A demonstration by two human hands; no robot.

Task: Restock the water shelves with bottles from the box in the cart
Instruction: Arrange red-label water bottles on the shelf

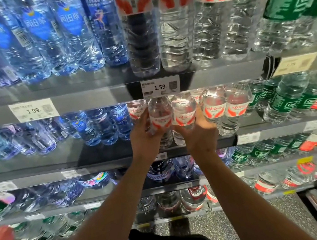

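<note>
From the head camera, both arms reach to the second grey metal shelf (104, 148), at the middle of its front edge. The left hand (145, 137) curls round a clear plastic water bottle with a red-and-white label (160, 119), and the right hand (200, 132) wraps round a second clear red-labelled bottle (184, 114) just beside it; both bottles stand upright on the shelf, touching the row of matching bottles (225, 105) to their right. A white price tag reading 1.59 (160, 87) hangs on the shelf edge above. The box and most of the cart are out of sight; only a blurred dark shape shows at the lower right corner. Judging by the open patch of shelf left of the hands, this row is partly filled and more bottles have yet to be fetched.
</note>
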